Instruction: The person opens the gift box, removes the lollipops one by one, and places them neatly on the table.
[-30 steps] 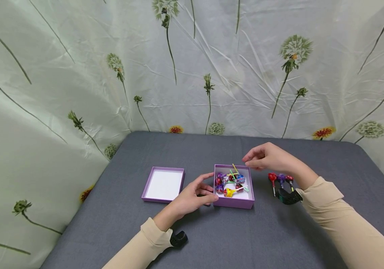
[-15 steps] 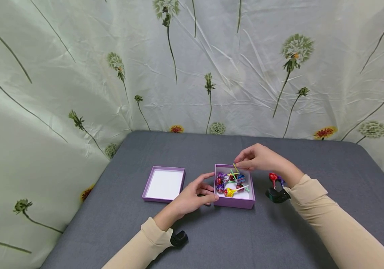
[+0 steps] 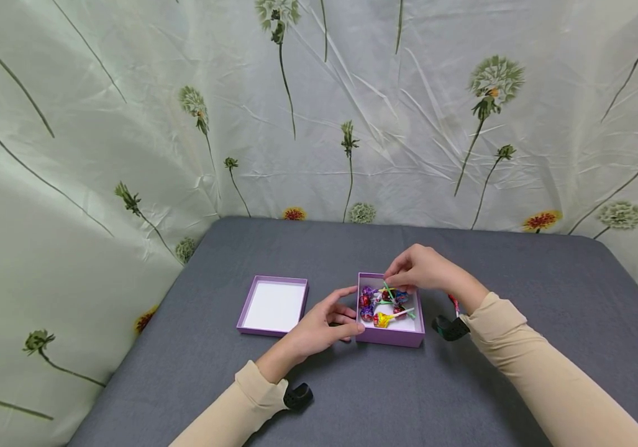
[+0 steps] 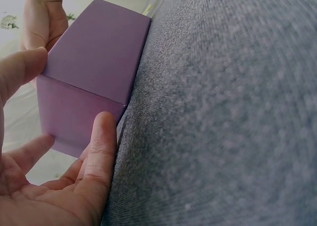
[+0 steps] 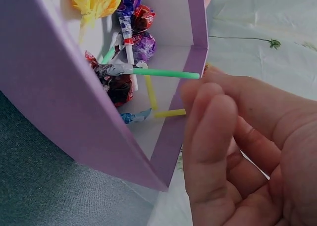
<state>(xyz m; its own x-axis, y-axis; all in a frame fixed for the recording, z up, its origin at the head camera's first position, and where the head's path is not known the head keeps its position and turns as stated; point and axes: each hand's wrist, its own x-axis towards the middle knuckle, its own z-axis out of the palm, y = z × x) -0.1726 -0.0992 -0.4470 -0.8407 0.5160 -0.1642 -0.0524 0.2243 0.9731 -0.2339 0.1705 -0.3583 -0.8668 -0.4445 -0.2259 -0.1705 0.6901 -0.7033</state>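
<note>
A purple box (image 3: 390,336) with a white inside stands without its lid and holds several wrapped lollipops. My left hand (image 3: 324,323) touches its left side with fingers spread, the thumb at the front corner. Above the far right of the box is my right hand (image 3: 418,268). In the right wrist view, its fingertips are right at the end of a green lollipop stick (image 5: 166,74), whose tip shows beside them. A yellow stick (image 5: 169,113) leads behind the same fingers. The yellow-wrapped lollipop (image 3: 381,319) lies near the front wall.
The purple box lid (image 3: 257,332) lies left of the box, white inside up. Part of a red lollipop (image 3: 453,302) shows on the grey cloth, mostly covered by the right wrist. A flower-printed curtain (image 3: 319,174) hangs behind the table.
My right hand has moved left and slightly down, from beside the box to over its far right part. The right arm now covers most of the lollipops on the table. My left hand stays put.
</note>
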